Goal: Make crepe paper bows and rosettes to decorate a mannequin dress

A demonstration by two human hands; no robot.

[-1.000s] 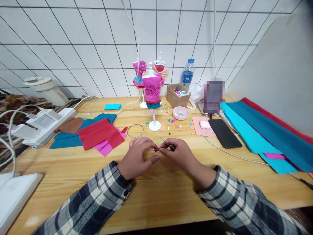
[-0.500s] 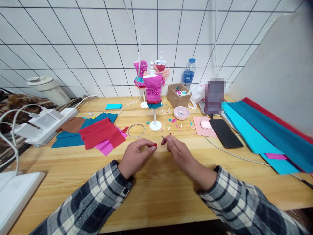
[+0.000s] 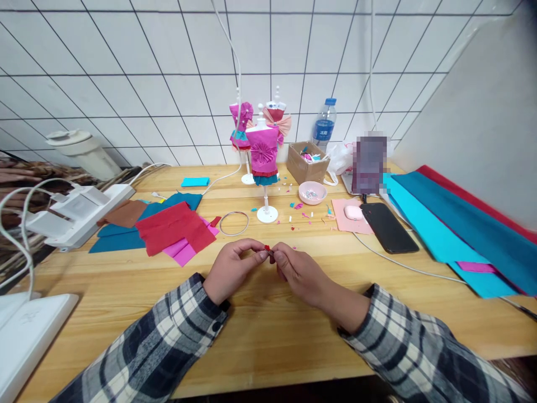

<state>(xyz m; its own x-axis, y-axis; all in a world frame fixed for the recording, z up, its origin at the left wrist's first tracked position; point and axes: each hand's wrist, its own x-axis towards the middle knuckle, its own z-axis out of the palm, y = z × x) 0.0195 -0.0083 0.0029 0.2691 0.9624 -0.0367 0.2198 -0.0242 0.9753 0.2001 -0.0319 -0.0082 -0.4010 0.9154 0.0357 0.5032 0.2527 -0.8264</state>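
Between the thumb and forefinger of my left hand [image 3: 235, 266] is a tiny red piece [image 3: 267, 247], maybe crepe paper. My right hand [image 3: 300, 271] is closed in a pinch on a thin pointed tool, whose tip meets the red piece; its exact kind is too small to tell. Both hands' fingertips nearly touch above the table. Just behind them stands a white mini dress form [image 3: 267, 214] wearing a magenta top with a pleated rosette [image 3: 263, 152] and a red and teal ruffle.
Red sheet [image 3: 176, 226] and other coloured pieces lie left, near a wire ring [image 3: 234, 223]. Behind are two more dressed forms, a pink bowl [image 3: 312, 200], a cardboard box [image 3: 300, 170] and a bottle [image 3: 324, 126]. A phone [image 3: 388, 226], cable and long coloured sheets [image 3: 436, 218] lie right.
My right hand has moved left and slightly down, bringing the thin tool's tip to the red piece. The left hand keeps its pinch in nearly the same place.
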